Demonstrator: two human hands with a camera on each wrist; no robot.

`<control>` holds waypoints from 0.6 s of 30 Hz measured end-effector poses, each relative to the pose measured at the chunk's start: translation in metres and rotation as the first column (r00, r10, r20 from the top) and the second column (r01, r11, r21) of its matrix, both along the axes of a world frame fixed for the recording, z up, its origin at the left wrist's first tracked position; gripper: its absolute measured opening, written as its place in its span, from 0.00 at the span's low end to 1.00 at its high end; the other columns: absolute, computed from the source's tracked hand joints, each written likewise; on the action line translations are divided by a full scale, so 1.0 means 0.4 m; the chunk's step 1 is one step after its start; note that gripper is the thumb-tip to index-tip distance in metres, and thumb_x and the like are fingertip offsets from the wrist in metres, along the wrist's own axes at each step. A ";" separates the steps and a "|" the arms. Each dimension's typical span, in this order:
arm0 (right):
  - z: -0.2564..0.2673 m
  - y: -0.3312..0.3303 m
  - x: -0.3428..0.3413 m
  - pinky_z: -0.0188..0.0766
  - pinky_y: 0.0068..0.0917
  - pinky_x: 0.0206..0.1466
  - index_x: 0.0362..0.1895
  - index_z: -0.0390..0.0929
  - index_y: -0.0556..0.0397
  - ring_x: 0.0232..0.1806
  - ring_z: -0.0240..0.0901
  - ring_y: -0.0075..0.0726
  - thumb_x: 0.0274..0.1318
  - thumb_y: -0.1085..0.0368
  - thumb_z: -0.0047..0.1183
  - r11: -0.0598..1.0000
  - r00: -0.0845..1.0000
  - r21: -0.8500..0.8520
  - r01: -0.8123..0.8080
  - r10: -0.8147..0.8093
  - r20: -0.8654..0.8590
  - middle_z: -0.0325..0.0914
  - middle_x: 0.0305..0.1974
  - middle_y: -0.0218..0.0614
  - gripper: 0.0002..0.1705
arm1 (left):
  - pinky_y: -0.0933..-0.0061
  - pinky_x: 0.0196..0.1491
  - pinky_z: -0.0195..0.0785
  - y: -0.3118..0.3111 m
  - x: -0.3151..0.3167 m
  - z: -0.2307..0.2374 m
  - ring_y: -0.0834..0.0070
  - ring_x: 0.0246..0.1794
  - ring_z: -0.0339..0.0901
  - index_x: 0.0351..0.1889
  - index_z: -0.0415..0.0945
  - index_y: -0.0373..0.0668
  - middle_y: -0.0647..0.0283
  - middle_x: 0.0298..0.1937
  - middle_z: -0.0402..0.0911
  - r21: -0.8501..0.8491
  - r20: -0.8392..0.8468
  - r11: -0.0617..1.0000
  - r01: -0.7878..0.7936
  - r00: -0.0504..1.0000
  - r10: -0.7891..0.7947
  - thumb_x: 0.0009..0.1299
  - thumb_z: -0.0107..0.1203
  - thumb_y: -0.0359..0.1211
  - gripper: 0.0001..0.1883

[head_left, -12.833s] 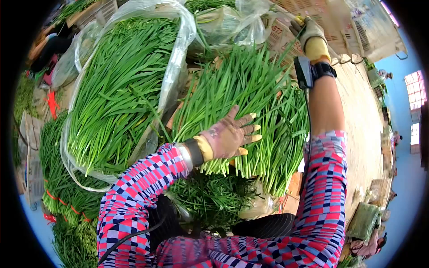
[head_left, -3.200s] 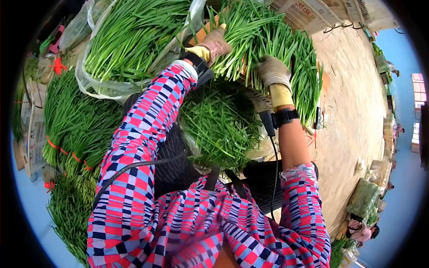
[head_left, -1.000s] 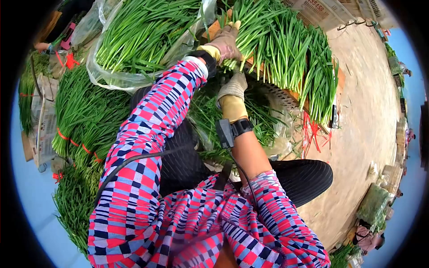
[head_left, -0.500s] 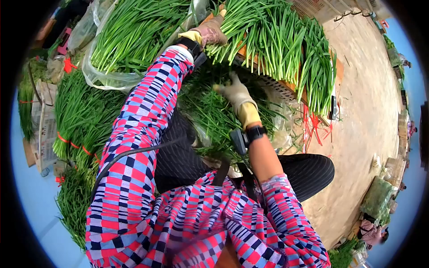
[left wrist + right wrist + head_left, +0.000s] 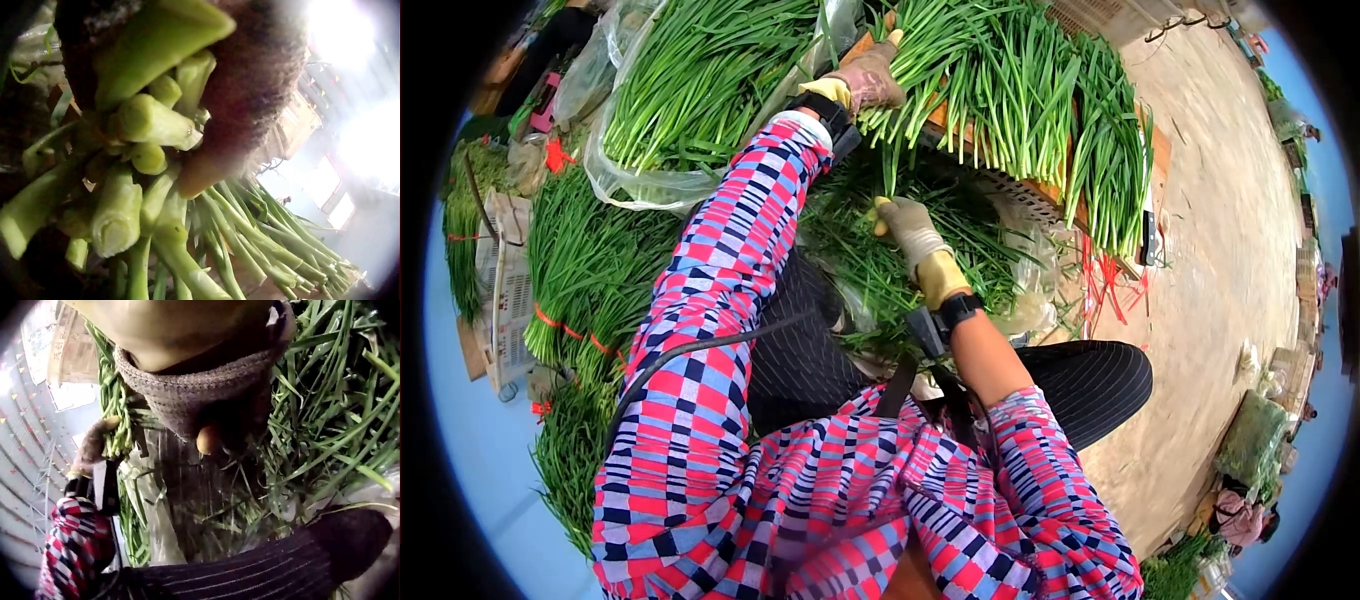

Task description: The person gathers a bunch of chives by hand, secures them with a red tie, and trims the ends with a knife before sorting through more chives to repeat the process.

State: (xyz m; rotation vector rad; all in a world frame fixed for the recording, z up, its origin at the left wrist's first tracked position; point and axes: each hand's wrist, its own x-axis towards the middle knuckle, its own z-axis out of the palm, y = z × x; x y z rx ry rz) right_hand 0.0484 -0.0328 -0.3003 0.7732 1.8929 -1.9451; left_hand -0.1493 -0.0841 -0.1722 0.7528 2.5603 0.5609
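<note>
My gloved left hand grips the stem ends at the left of a spread of garlic chives. In the left wrist view, its thumb and fingers close round a cluster of cut stems. Lower down, my gloved right hand has its fingers curled, pinching a thin green leaf strand just below the bunch. In the right wrist view the glove hides most of its fingertips. Beneath this hand lies a heap of loose green trimmings.
The chives lie on a wooden board with red strings hanging below it. A plastic bag full of chives is at the upper left. Red-tied bundles and a crate stand left. My knees flank the heap.
My right hand came down from the stems near my left hand, opened over the trimmings, then curled on a leaf strand. My left hand, spread flat earliest, now stays gripping the stems.
</note>
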 end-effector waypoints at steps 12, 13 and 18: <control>0.182 0.024 0.355 0.67 0.25 0.26 0.31 0.80 0.59 0.19 0.69 0.26 0.56 0.62 0.52 0.999 0.992 -0.030 0.021 -0.018 0.124 0.75 0.19 0.32 0.12 | 0.65 0.61 0.63 0.002 -0.026 -0.081 0.58 0.64 0.67 0.74 0.47 0.50 0.50 0.63 0.70 0.042 -0.490 0.999 -0.001 0.872 0.021 0.53 0.68 0.44 0.53; 0.255 0.035 0.372 0.66 0.26 0.25 0.30 0.79 0.59 0.18 0.68 0.26 0.55 0.61 0.53 0.992 0.989 0.114 0.056 -0.071 0.131 0.73 0.17 0.31 0.12 | 0.63 0.62 0.63 0.010 -0.009 -0.084 0.60 0.64 0.68 0.74 0.48 0.51 0.54 0.60 0.73 0.035 -0.657 0.999 -0.032 0.752 0.047 0.55 0.68 0.46 0.51; 0.361 0.101 0.394 0.67 0.38 0.24 0.22 0.76 0.55 0.18 0.72 0.47 0.49 0.61 0.55 0.590 0.987 0.807 0.021 0.116 -0.111 0.71 0.17 0.47 0.11 | 0.64 0.32 0.68 -0.041 0.241 0.231 0.71 0.23 0.72 0.24 0.77 0.42 0.64 0.22 0.77 -0.085 -0.036 0.963 0.254 0.965 -0.258 0.63 0.50 0.64 0.32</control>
